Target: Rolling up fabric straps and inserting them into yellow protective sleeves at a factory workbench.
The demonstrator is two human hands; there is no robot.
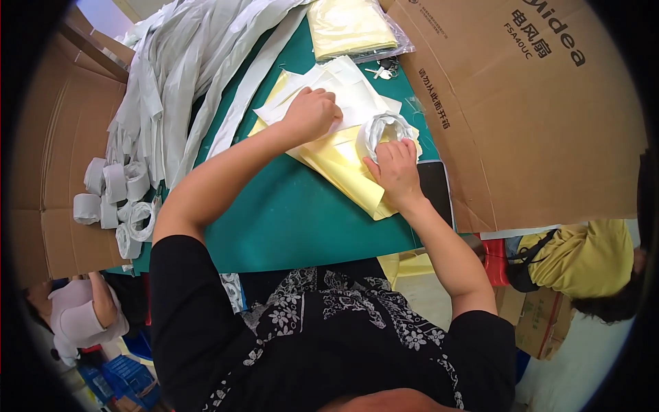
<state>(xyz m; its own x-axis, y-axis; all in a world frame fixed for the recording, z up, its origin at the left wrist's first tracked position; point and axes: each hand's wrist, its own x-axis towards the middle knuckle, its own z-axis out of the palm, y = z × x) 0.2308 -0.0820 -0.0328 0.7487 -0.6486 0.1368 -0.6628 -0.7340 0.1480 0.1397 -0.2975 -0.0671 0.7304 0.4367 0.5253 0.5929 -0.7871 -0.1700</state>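
Observation:
My right hand (397,167) grips the near side of a white ring of rolled strip (371,134), its fingers reaching into the opening. The ring rests at the right end of a stack of yellow sheets (343,168). White paper sheets (357,93) lie fanned over the far part of that stack. Above them my left hand (314,115) is closed with its fingers curled under. Whatever its fingertips pinch, if anything, is hidden from this view.
Long white strips (199,62) drape over the green table (274,226) at left, beside several rolled rings (115,182). A bagged yellow pack (350,27) and keys (384,69) lie at the back. Cardboard (528,123) walls the right; a dark flat device (434,185) lies near it. Two people sit nearby.

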